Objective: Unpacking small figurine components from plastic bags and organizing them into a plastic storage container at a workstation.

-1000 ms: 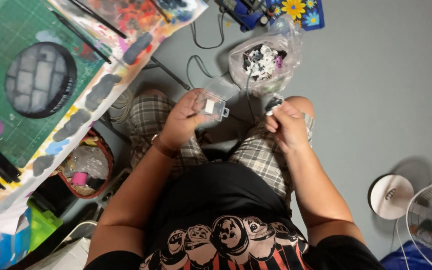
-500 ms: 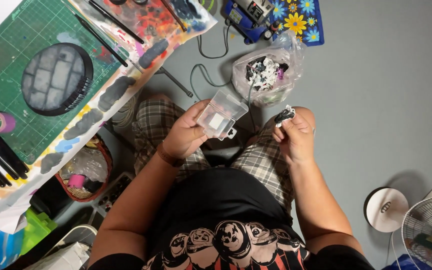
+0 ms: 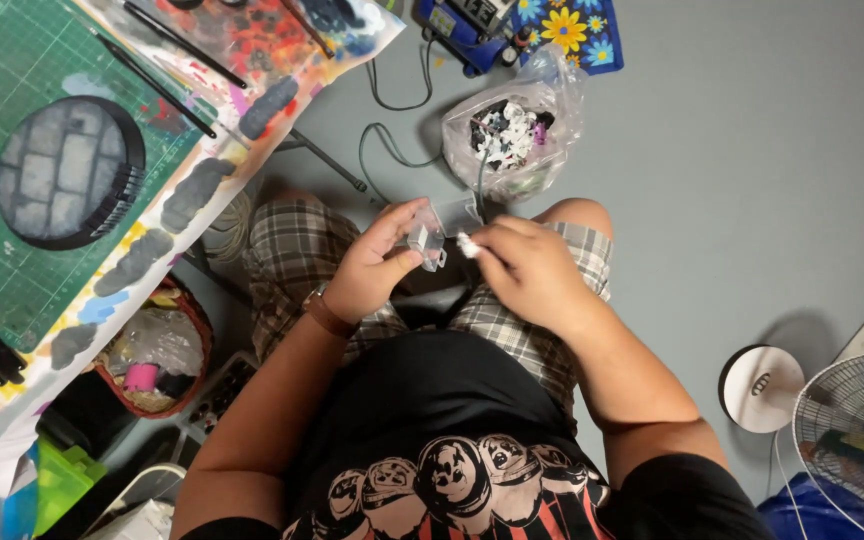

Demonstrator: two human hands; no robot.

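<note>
Head view, looking straight down: a small clear plastic box [image 3: 430, 240] with its lid swung open sits above the person's lap, between the knees in plaid shorts [image 3: 297, 250]. The left hand [image 3: 377, 265] grips it, thumb and fingers curled round its sides. The right hand [image 3: 527, 270] is closed on a small white piece [image 3: 468, 245], pinched at the fingertips and held right against the open box, touching or nearly so.

Just beyond the hands, on the grey floor [image 3: 752, 170], lies a clear plastic bag [image 3: 512, 125] stuffed with black, white and pink bits. A dark cable [image 3: 382, 140] loops past it toward a blue device [image 3: 467, 35] beside a flower-print cloth [image 3: 572, 30].

To the person's left, a green cutting mat [image 3: 12, 90] carries a round dark base painted like grey cobblestone [image 3: 67, 170], on a paint-splattered paper sheet [image 3: 252, 60] with brushes [image 3: 167, 70]. Under the sheet's edge stands a red basket [image 3: 152, 350]. To the right, well apart, stands a white fan [image 3: 852, 420].
</note>
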